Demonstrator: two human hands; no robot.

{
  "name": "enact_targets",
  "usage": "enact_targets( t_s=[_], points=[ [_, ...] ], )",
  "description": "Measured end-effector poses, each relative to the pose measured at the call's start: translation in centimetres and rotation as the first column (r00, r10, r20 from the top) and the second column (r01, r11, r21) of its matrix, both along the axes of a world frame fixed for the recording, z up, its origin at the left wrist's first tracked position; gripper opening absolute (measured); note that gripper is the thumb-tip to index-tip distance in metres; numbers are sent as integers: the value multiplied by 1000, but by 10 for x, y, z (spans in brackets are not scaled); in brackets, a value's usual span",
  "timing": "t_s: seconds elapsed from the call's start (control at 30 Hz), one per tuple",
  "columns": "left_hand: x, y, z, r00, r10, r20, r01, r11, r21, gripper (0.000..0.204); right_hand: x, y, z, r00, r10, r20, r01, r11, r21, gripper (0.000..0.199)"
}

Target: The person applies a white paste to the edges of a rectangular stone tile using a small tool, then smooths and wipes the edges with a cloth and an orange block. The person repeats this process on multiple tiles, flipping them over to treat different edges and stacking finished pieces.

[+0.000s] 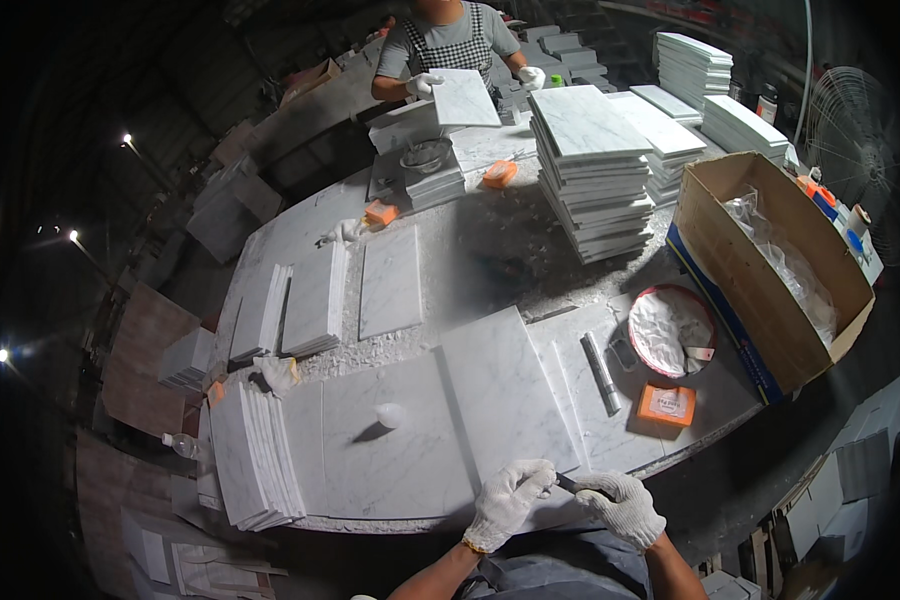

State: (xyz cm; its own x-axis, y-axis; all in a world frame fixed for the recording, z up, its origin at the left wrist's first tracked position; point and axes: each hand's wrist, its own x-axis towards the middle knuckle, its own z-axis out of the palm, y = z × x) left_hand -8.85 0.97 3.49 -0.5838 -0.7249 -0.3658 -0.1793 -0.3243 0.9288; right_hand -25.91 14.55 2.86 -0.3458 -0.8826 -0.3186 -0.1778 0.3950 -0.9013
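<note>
Both my hands wear white knitted gloves at the near edge of the table. My right hand (625, 510) is closed on a slim dark tool (567, 484), whose kind I cannot make out. Its far end points toward my left hand (510, 500), whose fingers are curled together close by; whether they grip it too is hidden. Just beyond my hands lies a grey-veined white marble tile (505, 390), with more tiles under its right side. Farther left, a small white lump (388, 416) sits on a flat tile (385, 465).
Tile stacks stand at left (255, 455) and far right (590, 170). Rightward are a silvery tube (600, 375), an orange box (667, 404), a round tub of white material (660, 300) and a large cardboard box (710, 230). Across the table, a gloved co-worker (450, 50) holds a tile.
</note>
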Motion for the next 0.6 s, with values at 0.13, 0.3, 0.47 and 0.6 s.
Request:
enact_targets(
  t_s=[0.13,0.3,0.47,0.6],
  points=[
    [1,-3,0,998,-37,51,38,999,-32,29,0,1,0,1000,-9,-14,9,1000,-19,27],
    [3,-5,0,985,-88,147,108,985,-135,25,-1,3,0,997,-12,-79,8,998,-55,26],
    [5,-6,8,970,-132,204,209,883,-421,16,-5,6,0,989,20,-143,-31,996,-78,24],
    [2,-6,21,965,-107,239,244,703,-668,11,-9,12,1,986,48,-161,-64,994,-93,22]
  ],
)
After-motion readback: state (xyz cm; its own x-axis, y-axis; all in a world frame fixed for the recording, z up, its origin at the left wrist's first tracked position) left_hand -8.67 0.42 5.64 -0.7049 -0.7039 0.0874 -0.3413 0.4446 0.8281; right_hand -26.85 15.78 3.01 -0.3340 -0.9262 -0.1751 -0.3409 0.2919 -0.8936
